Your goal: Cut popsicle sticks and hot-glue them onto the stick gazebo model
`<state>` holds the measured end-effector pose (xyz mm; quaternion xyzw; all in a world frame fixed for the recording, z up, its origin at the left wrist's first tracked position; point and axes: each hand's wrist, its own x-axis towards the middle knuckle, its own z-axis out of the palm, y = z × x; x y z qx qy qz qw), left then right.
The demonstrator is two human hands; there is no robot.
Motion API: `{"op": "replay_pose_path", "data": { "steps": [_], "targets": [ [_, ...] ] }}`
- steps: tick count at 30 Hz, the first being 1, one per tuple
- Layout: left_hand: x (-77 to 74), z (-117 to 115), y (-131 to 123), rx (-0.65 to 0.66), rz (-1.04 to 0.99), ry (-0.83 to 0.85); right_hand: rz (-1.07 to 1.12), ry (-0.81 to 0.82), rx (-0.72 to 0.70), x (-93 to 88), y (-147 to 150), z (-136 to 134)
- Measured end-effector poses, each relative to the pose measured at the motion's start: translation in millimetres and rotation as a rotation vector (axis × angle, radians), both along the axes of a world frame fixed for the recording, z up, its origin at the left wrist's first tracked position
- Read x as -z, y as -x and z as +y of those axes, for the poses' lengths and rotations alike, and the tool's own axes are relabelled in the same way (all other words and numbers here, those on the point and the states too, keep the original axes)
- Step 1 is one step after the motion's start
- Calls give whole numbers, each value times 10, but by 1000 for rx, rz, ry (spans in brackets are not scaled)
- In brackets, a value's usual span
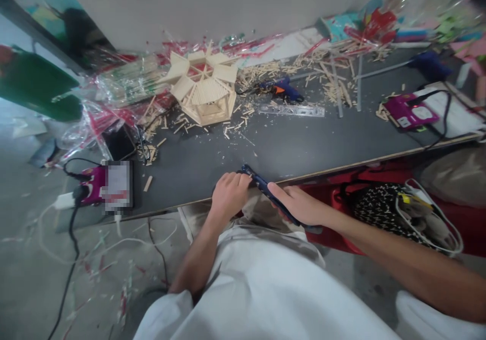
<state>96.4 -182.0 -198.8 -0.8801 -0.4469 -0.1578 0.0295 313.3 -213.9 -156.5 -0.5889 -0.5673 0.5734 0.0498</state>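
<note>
Close to the table's front edge, my right hand (298,203) is closed round a long dark blue tool (271,192), which slants from upper left to lower right; its exact kind is hard to make out. My left hand (231,193) is closed at the tool's upper end, with its fingers curled; what they hold there is too small to tell. Farther back on the dark table (212,153) stands a pale wooden stick model (207,87) with flat roof panels spread around its top. Short stick pieces lie about it.
A blue glue gun (284,89) and a clear ruler (292,111) lie behind my hands. Purple power boxes stand at right (412,111) and left (93,185), with cables. Plastic wrappers (129,79) and a dark phone (118,141) are at left. A red bag (341,239) sits below the edge.
</note>
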Motion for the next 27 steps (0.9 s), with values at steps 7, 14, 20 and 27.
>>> {"op": "replay_pose_path", "data": {
  "steps": [7, 14, 20, 27],
  "targets": [
    [10, -37, -32, -30, -37, -136, -44, 12, 8, -67, 93, 10],
    [-128, -116, -117, -183, 45, 1, -68, 28, 29, -154, 125, 57],
    [-171, -167, -123, -201, 18, 36, 34, 77, 58, -129, 58, -4],
    [-242, -160, -139, -235, -57, -31, -41, -100, 25, -298, 54, 113]
  ]
}}
